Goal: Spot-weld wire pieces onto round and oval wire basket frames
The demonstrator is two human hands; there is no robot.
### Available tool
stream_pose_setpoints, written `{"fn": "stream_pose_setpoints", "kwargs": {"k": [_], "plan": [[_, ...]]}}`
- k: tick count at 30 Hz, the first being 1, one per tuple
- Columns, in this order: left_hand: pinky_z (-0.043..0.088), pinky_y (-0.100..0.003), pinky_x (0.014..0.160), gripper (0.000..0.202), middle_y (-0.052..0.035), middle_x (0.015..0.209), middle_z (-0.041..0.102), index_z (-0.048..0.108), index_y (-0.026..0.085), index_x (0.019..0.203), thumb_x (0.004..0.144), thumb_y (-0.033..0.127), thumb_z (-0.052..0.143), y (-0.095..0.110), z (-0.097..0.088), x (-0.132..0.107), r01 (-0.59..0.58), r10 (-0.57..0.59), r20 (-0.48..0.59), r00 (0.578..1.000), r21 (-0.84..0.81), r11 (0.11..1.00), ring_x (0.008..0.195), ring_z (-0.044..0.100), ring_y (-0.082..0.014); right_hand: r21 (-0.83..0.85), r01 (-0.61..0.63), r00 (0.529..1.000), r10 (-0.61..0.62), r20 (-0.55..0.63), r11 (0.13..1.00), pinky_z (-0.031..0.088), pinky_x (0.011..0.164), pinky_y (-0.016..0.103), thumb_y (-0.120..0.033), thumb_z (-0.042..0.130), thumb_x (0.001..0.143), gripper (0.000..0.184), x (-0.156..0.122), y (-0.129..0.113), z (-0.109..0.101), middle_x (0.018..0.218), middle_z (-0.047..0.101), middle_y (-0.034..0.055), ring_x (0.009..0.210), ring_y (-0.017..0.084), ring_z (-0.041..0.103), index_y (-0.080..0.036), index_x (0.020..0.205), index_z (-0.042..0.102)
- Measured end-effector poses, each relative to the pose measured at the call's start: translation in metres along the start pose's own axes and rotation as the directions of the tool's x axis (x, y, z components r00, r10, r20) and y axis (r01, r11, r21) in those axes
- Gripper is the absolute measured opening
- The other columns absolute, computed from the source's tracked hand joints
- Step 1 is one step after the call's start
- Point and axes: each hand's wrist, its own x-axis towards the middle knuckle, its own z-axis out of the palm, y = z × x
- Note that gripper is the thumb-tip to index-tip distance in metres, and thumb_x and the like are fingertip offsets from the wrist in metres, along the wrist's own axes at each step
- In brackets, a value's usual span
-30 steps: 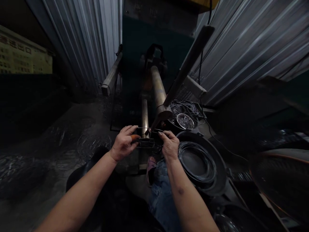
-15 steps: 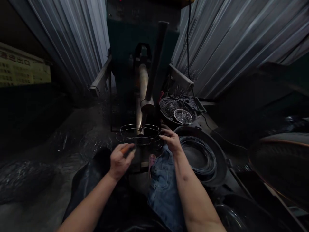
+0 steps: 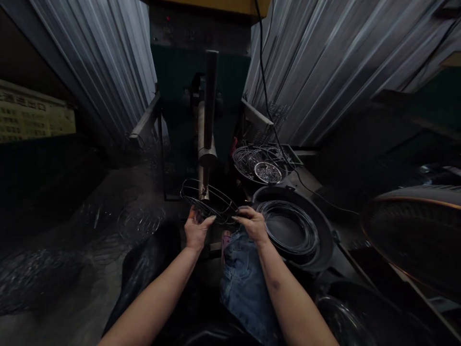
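A small round wire basket frame of thin metal rings is held tilted in front of me, just under the tip of a machine's upright rod. My left hand cups its near left rim from below, fingers curled up around the wire. Fingers of my right hand pinch its right rim. Both forearms reach in from the bottom of the view over my jeans-clad knee.
A green machine stands ahead between corrugated metal walls. A dark round tub with coiled wire rings sits to the right; behind it a bin holds finished wire pieces. Wire frames lie on the floor at left.
The view swung so the machine's rod now stands upright. My left hand let go of the frame, dropped back, then came up under its left rim. The frame is now tilted.
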Motion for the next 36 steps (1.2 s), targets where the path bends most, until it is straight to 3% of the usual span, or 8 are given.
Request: {"fn": "stream_pose_setpoints", "kwargs": {"k": [3,7,10,17,26,32,36], "plan": [[0.048,-0.03,0.084,0.07,-0.0075,0.105,0.068,0.06,0.018,0.117,0.052,0.025,0.085,-0.002,0.004,0.005,0.003,-0.002,-0.01,1.0,0.089,0.996,0.092,0.064,-0.0186,-0.083,0.068,0.997,-0.069,-0.014,0.994,0.049,0.068,0.03,-0.032,0.078,0.06,0.013,-0.018,-0.004,0.006,0.075,0.066,0.0024,0.073,0.017,0.061,-0.021,0.063,0.071],[0.047,-0.026,0.071,0.049,-0.0039,0.087,0.068,0.065,0.015,0.097,0.053,0.027,0.083,-0.002,0.004,0.014,0.05,-0.052,0.038,0.998,0.066,0.997,0.075,0.062,-0.0147,-0.177,0.12,0.991,-0.128,-0.037,0.977,0.051,0.072,0.031,-0.031,0.074,0.066,0.012,-0.032,-0.014,0.018,0.086,0.068,0.0043,0.081,0.019,0.063,-0.022,0.074,0.073],[0.044,-0.024,0.066,0.046,-0.0015,0.078,0.066,0.065,0.014,0.09,0.049,0.025,0.084,0.0,0.001,0.017,0.056,-0.058,0.039,0.998,0.055,0.997,0.069,0.059,-0.0128,-0.22,0.166,0.982,-0.181,-0.05,0.961,0.051,0.078,0.031,-0.029,0.07,0.072,0.01,-0.033,-0.023,0.028,0.089,0.068,0.0055,0.086,0.019,0.063,-0.021,0.078,0.072],[0.045,-0.028,0.072,0.053,-0.0032,0.081,0.067,0.067,0.014,0.096,0.047,0.025,0.084,0.001,-0.006,0.013,0.089,-0.09,0.076,0.993,0.017,0.996,0.072,0.06,-0.0145,-0.238,0.162,0.975,-0.193,-0.113,0.958,0.051,0.075,0.032,-0.028,0.066,0.076,0.009,-0.034,-0.03,0.036,0.081,0.07,0.0041,0.078,0.019,0.064,-0.021,0.076,0.071],[0.044,-0.025,0.068,0.061,-0.0015,0.078,0.066,0.066,0.014,0.104,0.048,0.026,0.085,0.004,-0.016,0.023,0.033,-0.04,0.059,0.997,0.115,0.993,0.069,0.059,-0.0137,-0.152,0.068,0.979,-0.095,-0.178,0.986,0.053,0.069,0.033,-0.031,0.07,0.07,0.012,-0.035,-0.018,0.042,0.083,0.07,0.0067,0.076,0.02,0.064,-0.019,0.072,0.071],[0.045,-0.024,0.066,0.059,-0.0002,0.078,0.066,0.066,0.017,0.105,0.05,0.025,0.085,0.002,-0.019,0.026,0.019,-0.027,0.08,0.996,0.091,0.996,0.067,0.058,-0.0129,-0.107,0.03,0.982,-0.05,-0.181,0.994,0.052,0.075,0.034,-0.03,0.071,0.07,0.012,-0.033,-0.012,0.045,0.083,0.07,0.0071,0.08,0.02,0.065,-0.018,0.07,0.071],[0.046,-0.025,0.07,0.053,-0.0006,0.08,0.067,0.067,0.016,0.1,0.051,0.022,0.084,0.005,-0.018,0.022,0.068,-0.072,0.139,0.988,0.035,0.997,0.07,0.06,-0.0128,-0.112,0.079,0.987,-0.094,-0.131,0.991,0.052,0.074,0.033,-0.025,0.071,0.071,0.006,-0.038,-0.021,0.041,0.081,0.07,0.0052,0.079,0.019,0.064,-0.02,0.07,0.072]]}}
